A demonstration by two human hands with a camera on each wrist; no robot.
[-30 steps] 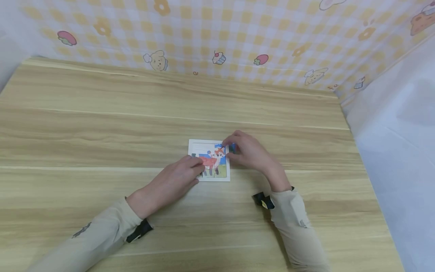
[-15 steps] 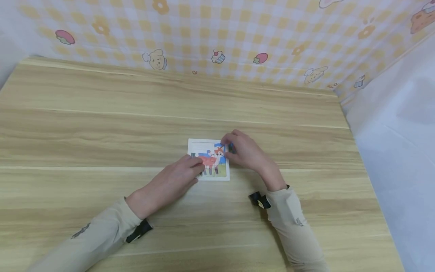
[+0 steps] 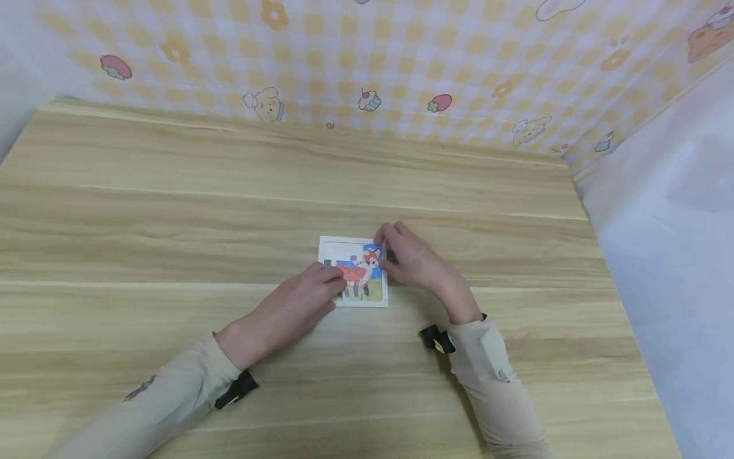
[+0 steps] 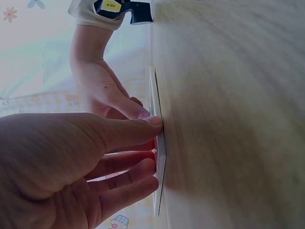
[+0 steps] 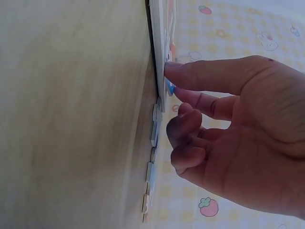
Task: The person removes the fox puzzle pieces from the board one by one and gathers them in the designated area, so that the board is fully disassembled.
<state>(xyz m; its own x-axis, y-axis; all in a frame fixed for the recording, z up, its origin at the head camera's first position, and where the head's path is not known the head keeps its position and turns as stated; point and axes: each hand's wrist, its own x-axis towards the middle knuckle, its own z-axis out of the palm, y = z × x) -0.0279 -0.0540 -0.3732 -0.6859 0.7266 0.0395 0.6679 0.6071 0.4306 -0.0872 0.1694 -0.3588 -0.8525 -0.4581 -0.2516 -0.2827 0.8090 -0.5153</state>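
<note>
Puzzle tray [image 3: 367, 304] flat on the wooden surface [image 3: 229, 236], roughly between the person's two hands. Deer picture part assembled: body and legs laid in the lower rows, upper-left section of the tray bare.

Left hand [image 3: 289, 307]: fingers relaxed, tips resting on the tray and its laid pieces, thumb at the near side; judged to be steadying, not lifting.

Right hand [image 3: 417, 260]: thumb and forefinger bent at the upper-right corner piece [image 3: 371, 257], apparently pinching it; remaining fingers curled. Fingertips cover its edge, so full seating cannot be confirmed.

Loose pieces [image 5: 150, 172] lie in a row on the surface just beside the tray, seen in the right wrist view.

Step in hand (judgement): fitting the corner piece. Next move calls for squaring it against the border, pressing flat, then letting go and choosing a loose piece for the bare section. Risk: a sideways shove could lift neighbouring pieces.
</note>
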